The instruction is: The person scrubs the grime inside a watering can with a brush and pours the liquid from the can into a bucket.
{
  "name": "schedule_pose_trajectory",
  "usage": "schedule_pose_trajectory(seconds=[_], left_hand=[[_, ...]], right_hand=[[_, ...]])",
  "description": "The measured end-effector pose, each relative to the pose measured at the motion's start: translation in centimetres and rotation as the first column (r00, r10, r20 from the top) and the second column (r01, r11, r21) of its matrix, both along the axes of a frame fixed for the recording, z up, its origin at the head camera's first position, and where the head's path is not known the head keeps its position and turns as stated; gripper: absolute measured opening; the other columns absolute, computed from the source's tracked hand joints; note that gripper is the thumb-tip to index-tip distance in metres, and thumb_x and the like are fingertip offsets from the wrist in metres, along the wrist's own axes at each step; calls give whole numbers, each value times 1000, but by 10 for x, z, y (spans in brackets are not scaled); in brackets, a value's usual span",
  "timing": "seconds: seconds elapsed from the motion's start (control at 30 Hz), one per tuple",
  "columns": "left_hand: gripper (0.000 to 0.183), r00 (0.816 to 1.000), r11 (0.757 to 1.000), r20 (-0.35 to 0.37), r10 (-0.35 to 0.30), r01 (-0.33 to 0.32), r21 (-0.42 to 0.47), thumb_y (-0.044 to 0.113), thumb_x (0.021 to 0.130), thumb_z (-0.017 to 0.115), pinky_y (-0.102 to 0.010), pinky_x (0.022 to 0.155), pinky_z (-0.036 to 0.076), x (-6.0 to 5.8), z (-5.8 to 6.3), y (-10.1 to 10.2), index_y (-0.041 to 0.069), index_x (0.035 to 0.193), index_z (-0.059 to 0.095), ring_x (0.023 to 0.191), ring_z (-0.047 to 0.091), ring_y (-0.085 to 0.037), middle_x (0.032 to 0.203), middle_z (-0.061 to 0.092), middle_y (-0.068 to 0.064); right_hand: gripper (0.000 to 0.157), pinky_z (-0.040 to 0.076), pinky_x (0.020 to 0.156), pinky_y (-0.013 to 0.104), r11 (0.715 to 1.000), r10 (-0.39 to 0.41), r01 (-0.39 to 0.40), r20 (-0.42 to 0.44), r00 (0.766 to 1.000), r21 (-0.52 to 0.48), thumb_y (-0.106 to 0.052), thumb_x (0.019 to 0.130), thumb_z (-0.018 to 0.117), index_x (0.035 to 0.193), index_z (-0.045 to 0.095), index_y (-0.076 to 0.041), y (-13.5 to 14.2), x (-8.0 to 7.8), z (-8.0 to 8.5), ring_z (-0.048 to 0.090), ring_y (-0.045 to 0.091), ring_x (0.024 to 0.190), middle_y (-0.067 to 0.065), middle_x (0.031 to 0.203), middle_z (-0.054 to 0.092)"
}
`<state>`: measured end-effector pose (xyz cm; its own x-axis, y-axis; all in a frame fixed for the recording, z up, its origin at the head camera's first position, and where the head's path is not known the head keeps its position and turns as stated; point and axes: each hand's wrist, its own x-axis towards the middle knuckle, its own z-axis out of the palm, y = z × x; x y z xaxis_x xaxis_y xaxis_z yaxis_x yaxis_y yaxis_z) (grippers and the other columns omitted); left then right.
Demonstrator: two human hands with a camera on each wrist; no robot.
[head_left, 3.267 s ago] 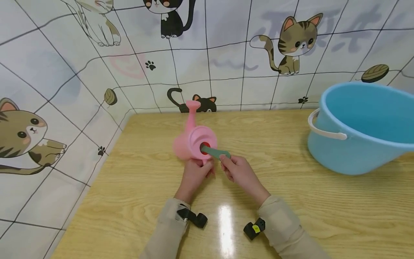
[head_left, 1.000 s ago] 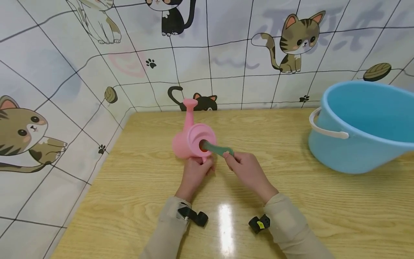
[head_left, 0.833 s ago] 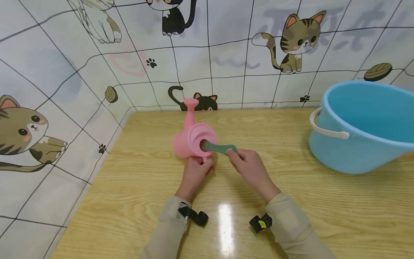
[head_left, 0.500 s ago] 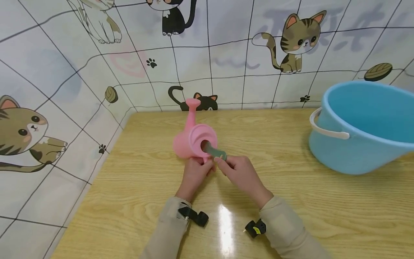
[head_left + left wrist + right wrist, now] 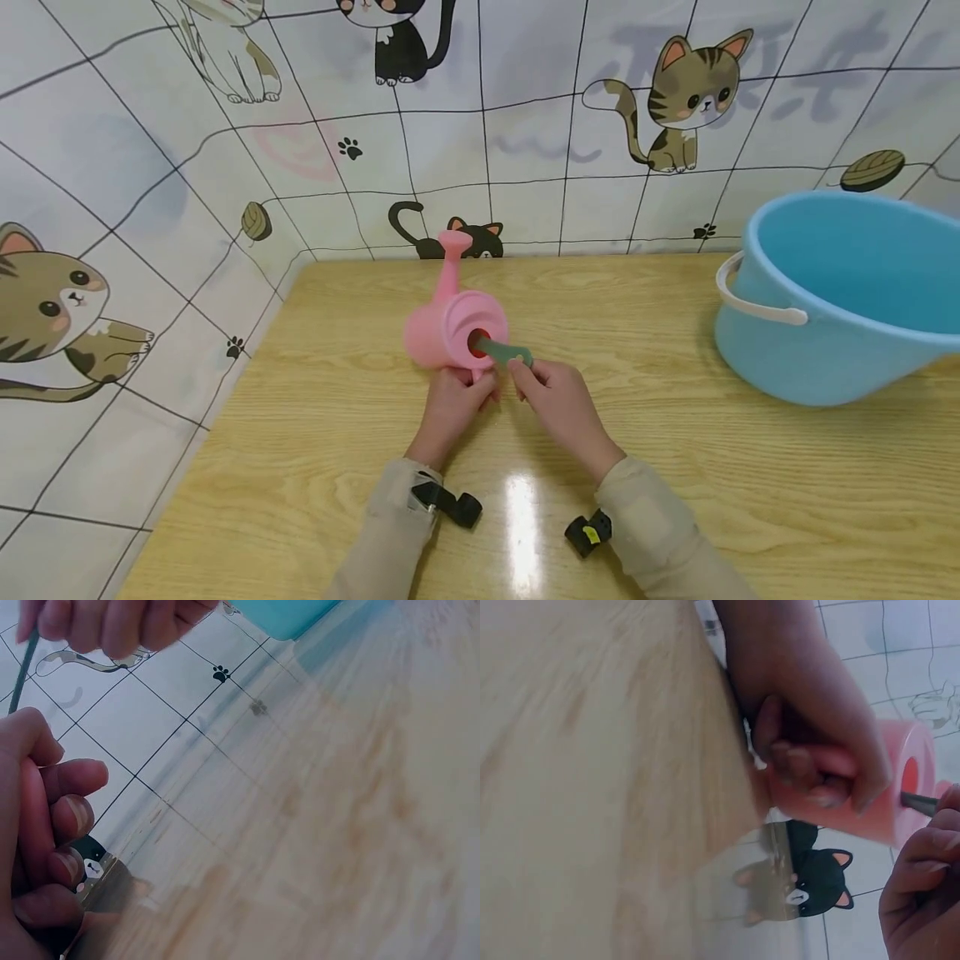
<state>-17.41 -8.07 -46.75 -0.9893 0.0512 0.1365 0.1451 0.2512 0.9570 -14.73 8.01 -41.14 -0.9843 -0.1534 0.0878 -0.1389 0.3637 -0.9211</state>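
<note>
On the right, a big light-blue plastic bucket (image 5: pixel 810 358) stands well apart on the wood-grain counter (image 5: pixel 637 333). Left of centre, the left hand (image 5: pixel 453 404) has its fingers wrapped round a pink plastic watering can's (image 5: pixel 427 337) handle; the right hand's (image 5: pixel 558 404) fingers pinch a slim green utensil (image 5: pixel 504 352), its end in the can's opening.

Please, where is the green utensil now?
Near the middle of the head view, left of the blue bucket, the green utensil sticks into the pink watering can; the right hand pinches its outer end.
</note>
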Motion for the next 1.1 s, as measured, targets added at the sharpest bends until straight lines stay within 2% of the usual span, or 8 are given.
schedule_pose_trajectory(seconds=[0.13,0.33,0.57,0.67,0.8,0.9,1.1], left_hand=[[20,1000,1000,-3,26,-26,-5,13,75,57,-24,40,31,2,-1,-1,9,55,58,42,43,-18,46,49,-6],[20,1000,1000,1,29,-29,8,12,75,56,-24,40,31,1,0,0,8,55,57,42,45,-19,47,50,-7],[22,999,998,3,35,-35,43,11,77,57,-24,41,32,0,-2,0,5,56,55,43,44,-19,50,51,-12],[25,999,997,5,49,-49,57,11,77,57,-23,42,32,-1,-2,0,3,54,54,44,44,-18,51,52,-12],[28,998,997,12,57,-58,59,10,79,57,-23,44,33,-1,-1,-1,3,52,52,45,45,-17,52,53,-13],[28,999,996,25,44,-46,73,8,80,57,-23,45,33,0,3,-1,2,53,52,45,44,-16,54,53,-17],[25,999,995,25,31,-33,90,3,79,55,-23,45,34,9,23,1,-7,56,50,46,44,-19,57,52,-23]], right_hand=[[48,21,37,25,1000,-2,2,39,999,-6,-52,86,46,65,57,-10,1,-4,-9,27,13,40,1,49,36],[46,21,36,25,999,2,1,84,996,-34,-51,86,47,68,59,-10,4,-5,-10,27,14,40,2,49,37],[46,21,37,25,999,24,-21,74,997,-36,-51,86,47,68,59,-10,6,-6,-8,27,14,40,2,48,36],[51,22,37,26,997,22,-16,87,996,-76,-52,85,48,70,57,-5,10,-8,-7,27,15,40,3,47,35],[50,22,38,26,983,19,5,131,991,-182,-48,86,49,68,53,-2,16,-12,-8,25,15,40,3,46,31],[47,22,39,25,969,36,8,174,984,-245,-45,88,48,67,50,-3,19,-14,-8,24,14,41,3,47,30],[41,24,42,23,949,90,-11,239,967,-315,-32,93,44,68,48,-1,18,-11,4,26,11,41,1,48,30]])
